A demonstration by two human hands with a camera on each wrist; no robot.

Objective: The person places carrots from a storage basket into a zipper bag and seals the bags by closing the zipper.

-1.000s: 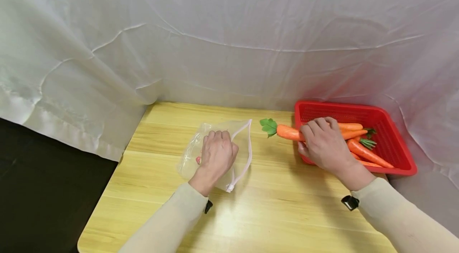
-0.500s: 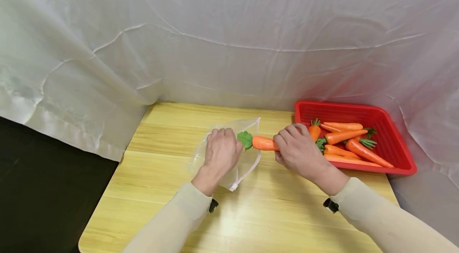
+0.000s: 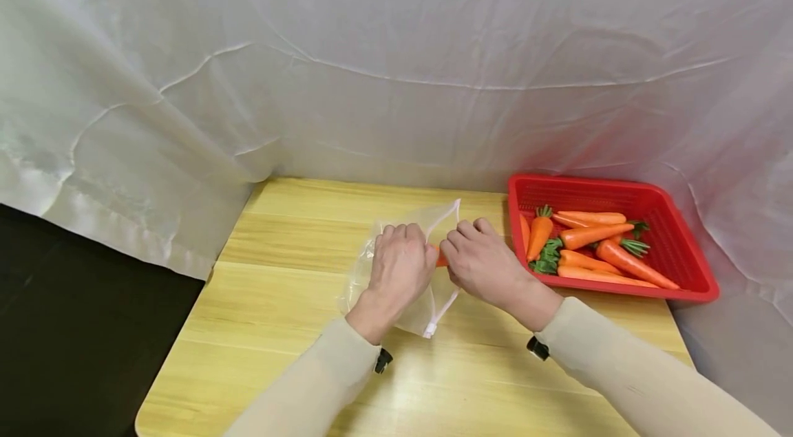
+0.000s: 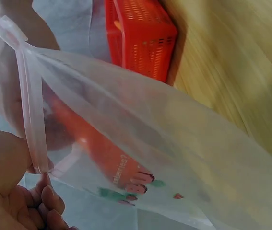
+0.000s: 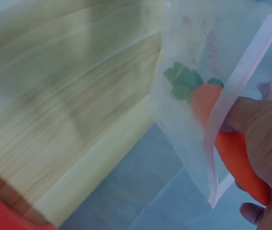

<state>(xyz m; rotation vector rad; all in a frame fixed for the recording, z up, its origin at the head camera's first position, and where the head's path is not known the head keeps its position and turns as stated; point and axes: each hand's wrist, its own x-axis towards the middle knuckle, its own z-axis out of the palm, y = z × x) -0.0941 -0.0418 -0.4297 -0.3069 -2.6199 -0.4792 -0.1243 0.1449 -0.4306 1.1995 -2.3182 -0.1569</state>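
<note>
Key thing rn is how the carrot [image 5: 234,155] lines up w/ the mouth of the clear zip bag [image 4: 188,134]. Its long axis runs thru the mouth: leafy end inside, thin end outside in the right hand [image 3: 483,265]. From the head cam it looks roughly crosswise, leaves to the left imo, but only a small orange bit shows btwn the hands, so the exact angle's hard to tell.

Right hand has the carrot gripped near its thin end, so it's def the closer one. Left hand [image 3: 403,268] has the bag's edge pinched btwn thumb & fingers (left wrist cam shows it best), mouth gaping toward the right hand. Hands are v near each other; can't tell if they touch. Zip slider [image 3: 429,330] is at the near end of the mouth, fwiw.

Surface: pale wood table [image 3: 495,382], bag over the middle of it. Red basket [image 3: 690,244] sits at the far right corner, right of both hands & apart from the bag, w/ a bunch of other carrots [image 3: 632,263] in it, pointing all over. Silvery-gray curtain [image 3: 396,79] behind & along the sides, dark area [image 3: 74,327] off the table's left edge. Black gadget [image 3: 537,347] on the right wrist, similar on the left.
</note>
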